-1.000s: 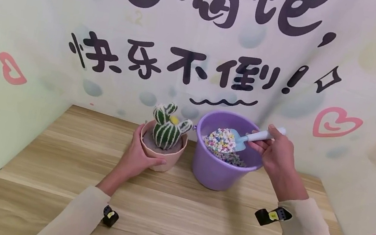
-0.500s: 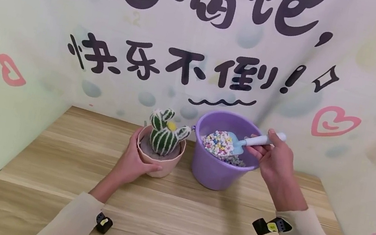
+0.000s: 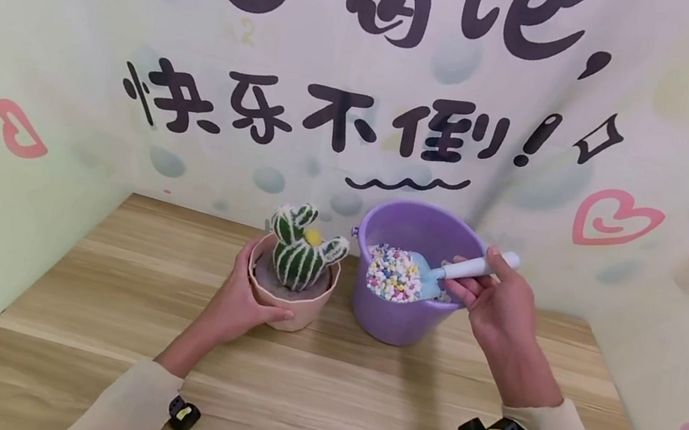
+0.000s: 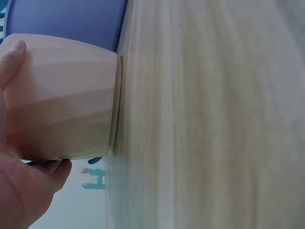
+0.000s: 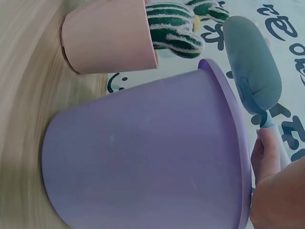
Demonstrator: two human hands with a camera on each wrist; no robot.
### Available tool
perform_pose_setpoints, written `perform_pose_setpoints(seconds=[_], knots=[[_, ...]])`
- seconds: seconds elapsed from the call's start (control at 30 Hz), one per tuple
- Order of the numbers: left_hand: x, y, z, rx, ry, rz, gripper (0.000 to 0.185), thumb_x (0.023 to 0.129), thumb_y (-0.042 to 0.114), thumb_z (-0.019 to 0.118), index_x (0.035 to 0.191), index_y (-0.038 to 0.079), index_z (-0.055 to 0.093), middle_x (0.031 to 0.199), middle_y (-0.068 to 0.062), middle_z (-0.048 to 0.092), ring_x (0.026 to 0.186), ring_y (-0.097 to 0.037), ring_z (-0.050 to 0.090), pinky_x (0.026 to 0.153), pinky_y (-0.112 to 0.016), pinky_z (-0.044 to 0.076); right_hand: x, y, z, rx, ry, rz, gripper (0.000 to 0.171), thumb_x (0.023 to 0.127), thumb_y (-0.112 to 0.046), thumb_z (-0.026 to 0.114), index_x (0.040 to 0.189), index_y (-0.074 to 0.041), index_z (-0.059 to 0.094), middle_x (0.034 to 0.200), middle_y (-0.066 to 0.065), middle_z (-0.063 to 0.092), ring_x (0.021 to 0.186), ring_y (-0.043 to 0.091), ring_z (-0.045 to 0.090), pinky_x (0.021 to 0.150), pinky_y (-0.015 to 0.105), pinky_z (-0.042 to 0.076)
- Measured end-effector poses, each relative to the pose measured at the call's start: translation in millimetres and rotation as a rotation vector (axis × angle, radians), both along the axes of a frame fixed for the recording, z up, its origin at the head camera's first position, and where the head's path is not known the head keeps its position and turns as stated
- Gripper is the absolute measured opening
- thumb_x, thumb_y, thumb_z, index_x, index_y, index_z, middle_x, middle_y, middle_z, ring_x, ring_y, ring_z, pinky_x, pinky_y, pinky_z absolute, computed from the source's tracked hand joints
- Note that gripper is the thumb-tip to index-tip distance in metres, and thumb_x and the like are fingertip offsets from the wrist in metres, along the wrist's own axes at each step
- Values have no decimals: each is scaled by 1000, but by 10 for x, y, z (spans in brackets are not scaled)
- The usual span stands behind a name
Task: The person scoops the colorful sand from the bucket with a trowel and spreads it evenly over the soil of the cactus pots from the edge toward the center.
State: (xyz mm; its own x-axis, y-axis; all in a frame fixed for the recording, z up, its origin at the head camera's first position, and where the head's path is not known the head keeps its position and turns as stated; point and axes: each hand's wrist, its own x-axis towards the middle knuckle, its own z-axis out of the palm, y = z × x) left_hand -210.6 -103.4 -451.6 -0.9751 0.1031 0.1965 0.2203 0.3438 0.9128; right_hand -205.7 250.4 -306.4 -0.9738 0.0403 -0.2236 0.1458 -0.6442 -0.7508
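My left hand grips a pale pink flowerpot from its left side, thumb across the front. A green-and-white knitted-looking cactus with a yellow tuft stands in it on a grey filling. In my right hand I hold a light blue hand trowel by its pale handle. Colourful small pebbles heap its blade, which overlaps the purple bucket's mouth in the head view. From the right wrist, the blade's underside shows above the bucket rim.
Pot and bucket stand side by side on a wood-grain table. Right behind them rises a printed wall sheet with large black lettering, and pale walls flank both sides. A small knob sticks out from the bucket's left rim.
The pot and my left hand have come slightly nearer to me. The trowel with its pebbles has shifted a little toward the bucket's near rim, covering the contents seen earlier below it.
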Motion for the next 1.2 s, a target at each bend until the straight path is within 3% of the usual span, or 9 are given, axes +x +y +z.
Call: perform_pose_setpoints(seconds=[0.3,0.67,0.83,1.2], knots=[[107,39,-3,16,0,11,130,59,37,94,154,16,7,156,-10,25,142,-26,28,115,-48,27,134,-93,-72,9,20,8,41,97,-24,60,127,-13,36,94,18,70,90,29,72,79,44,57],[238,129,10,-5,19,73,131,56,41,94,154,17,10,154,-10,28,140,-27,32,114,-50,29,260,-165,-164,41,58,-13,36,98,-25,58,121,-11,34,85,14,69,84,27,72,76,41,59],[277,203,8,-39,43,130,133,53,42,95,153,15,12,154,-11,30,139,-29,34,113,-51,30,331,-185,-188,44,70,-38,40,98,-26,58,126,-11,33,87,14,69,83,26,72,77,41,59],[371,343,21,-52,44,239,134,50,39,97,153,17,14,151,-10,35,134,-30,40,109,-51,37,457,-269,-244,-2,78,-113,36,97,-26,59,119,-9,35,85,15,69,82,29,73,77,42,58]])
